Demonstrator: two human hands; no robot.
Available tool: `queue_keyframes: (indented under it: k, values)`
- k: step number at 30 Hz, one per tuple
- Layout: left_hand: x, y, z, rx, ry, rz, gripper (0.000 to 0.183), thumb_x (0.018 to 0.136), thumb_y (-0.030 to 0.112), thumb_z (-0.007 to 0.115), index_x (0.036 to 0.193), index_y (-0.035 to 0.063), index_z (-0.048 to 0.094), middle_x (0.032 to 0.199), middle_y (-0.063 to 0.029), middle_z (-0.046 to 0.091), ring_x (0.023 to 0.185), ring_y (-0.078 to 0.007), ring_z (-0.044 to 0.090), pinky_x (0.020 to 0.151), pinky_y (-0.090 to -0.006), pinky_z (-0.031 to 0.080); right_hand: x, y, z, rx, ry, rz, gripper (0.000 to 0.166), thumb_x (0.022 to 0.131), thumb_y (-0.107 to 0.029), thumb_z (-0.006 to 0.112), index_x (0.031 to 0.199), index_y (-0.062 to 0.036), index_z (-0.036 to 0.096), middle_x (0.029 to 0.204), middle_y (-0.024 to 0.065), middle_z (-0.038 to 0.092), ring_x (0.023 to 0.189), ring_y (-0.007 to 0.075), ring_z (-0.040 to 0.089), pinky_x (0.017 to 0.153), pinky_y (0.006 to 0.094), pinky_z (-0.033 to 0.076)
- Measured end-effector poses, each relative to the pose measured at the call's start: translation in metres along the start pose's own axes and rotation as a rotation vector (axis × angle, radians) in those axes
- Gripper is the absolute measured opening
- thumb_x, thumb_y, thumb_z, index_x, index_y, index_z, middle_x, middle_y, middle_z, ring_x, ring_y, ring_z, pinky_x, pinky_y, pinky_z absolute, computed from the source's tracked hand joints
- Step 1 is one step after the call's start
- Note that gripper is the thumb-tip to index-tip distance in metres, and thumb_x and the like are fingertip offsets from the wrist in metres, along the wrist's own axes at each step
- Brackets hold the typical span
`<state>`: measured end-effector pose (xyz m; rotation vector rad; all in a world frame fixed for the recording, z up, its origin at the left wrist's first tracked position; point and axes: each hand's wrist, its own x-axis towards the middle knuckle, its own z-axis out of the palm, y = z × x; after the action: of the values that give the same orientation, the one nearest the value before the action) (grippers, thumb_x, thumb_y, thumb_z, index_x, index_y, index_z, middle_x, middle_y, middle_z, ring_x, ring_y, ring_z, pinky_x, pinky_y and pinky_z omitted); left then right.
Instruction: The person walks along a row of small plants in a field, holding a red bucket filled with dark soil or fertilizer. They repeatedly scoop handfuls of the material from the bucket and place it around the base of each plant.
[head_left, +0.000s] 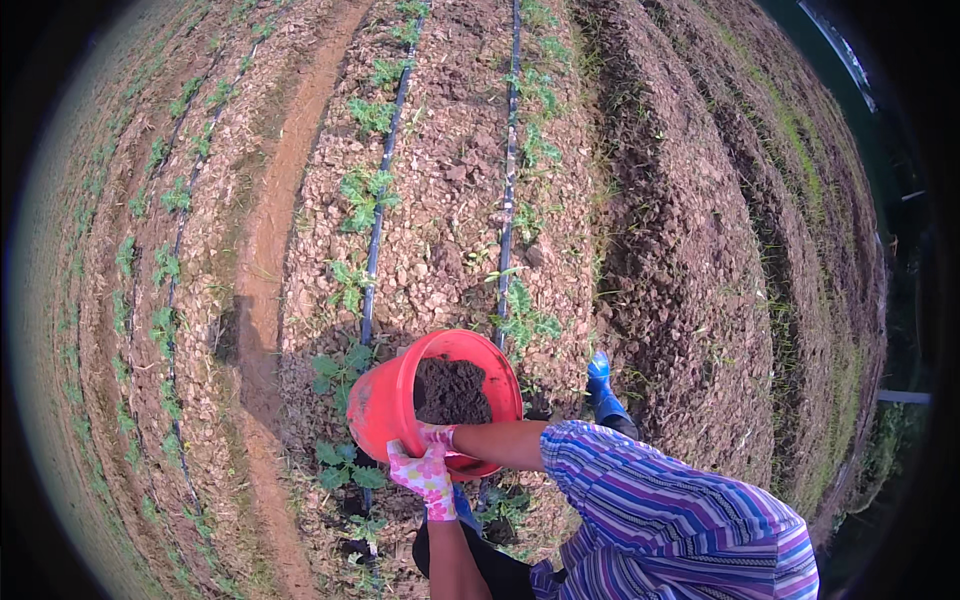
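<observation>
A red plastic bucket (382, 405) is tilted, its mouth turned to the right, with dark crumbly soil (454, 390) inside. My left hand (424, 476), in a white glove with a pink flower pattern, grips the bucket's near rim. The right forearm reaches across the lower part of the mouth from a striped sleeve. Just beside the left hand, my right hand (437, 433) in a similar glove is at the rim; its fingers are mostly hidden, so its grip cannot be told.
Leafy seedlings (364, 196) grow along black drip lines (384, 165) on a cloddy soil bed. A bare reddish furrow (281, 187) runs to the left, and darker ridges (690, 225) lie to the right. One blue boot (600, 382) stands right of the bucket; another shows partly below it.
</observation>
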<state>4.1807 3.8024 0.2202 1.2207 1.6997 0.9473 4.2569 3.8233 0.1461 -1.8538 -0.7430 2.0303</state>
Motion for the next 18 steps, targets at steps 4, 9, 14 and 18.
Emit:
queue_keyframes:
  k: [4, 9, 14, 18]
  values:
    - [-0.025, -0.075, 0.036, -0.072, 0.083, -0.03, 0.034, 0.052, -0.002, 0.062, 0.083, 0.0029, 0.05, 0.078, 0.0022, 0.046, 0.068, -0.0115, 0.041, 0.065, -0.0238, 0.04, 0.046, 0.033, -0.034, 0.553, -0.251, 0.145, 0.032, 0.082, -0.028, 0.06, 0.108, -0.0084, 0.064, 0.113, 0.008, 0.061, 0.095, 0.0187, 0.058, 0.083, 0.0368, 0.045]
    - [-0.04, -0.061, 0.07, -0.066, 0.228, 0.017, 0.034, 0.053, 0.009, 0.065, 0.082, 0.0025, 0.048, 0.077, 0.0002, 0.045, 0.065, -0.0141, 0.041, 0.063, -0.0278, 0.042, 0.051, 0.096, -0.1, 1.328, -0.534, 0.018, 0.023, 0.089, -0.022, 0.056, 0.107, -0.0089, 0.062, 0.098, 0.0046, 0.066, 0.086, 0.0135, 0.063, 0.078, 0.0283, 0.051]
    - [-0.042, -0.091, 0.07, 0.044, 0.261, 0.102, 0.034, 0.051, 0.007, 0.065, 0.074, 0.0066, 0.041, 0.073, 0.0023, 0.039, 0.062, -0.011, 0.035, 0.054, -0.0248, 0.036, 0.006, 0.152, -0.183, 1.61, -0.779, -0.041, 0.022, 0.09, -0.02, 0.054, 0.104, -0.0027, 0.059, 0.091, 0.0086, 0.066, 0.077, 0.0182, 0.065, 0.073, 0.032, 0.054]
    - [-0.045, -0.089, 0.064, 0.044, 0.274, 0.041, 0.035, 0.05, 0.008, 0.067, 0.076, 0.0062, 0.043, 0.074, 0.0025, 0.039, 0.064, -0.0114, 0.035, 0.058, -0.0252, 0.037, -0.017, 0.185, -0.254, 1.517, -0.315, -0.208, 0.024, 0.09, -0.021, 0.052, 0.106, -0.0038, 0.058, 0.096, 0.0124, 0.064, 0.085, 0.025, 0.064, 0.079, 0.0408, 0.052]
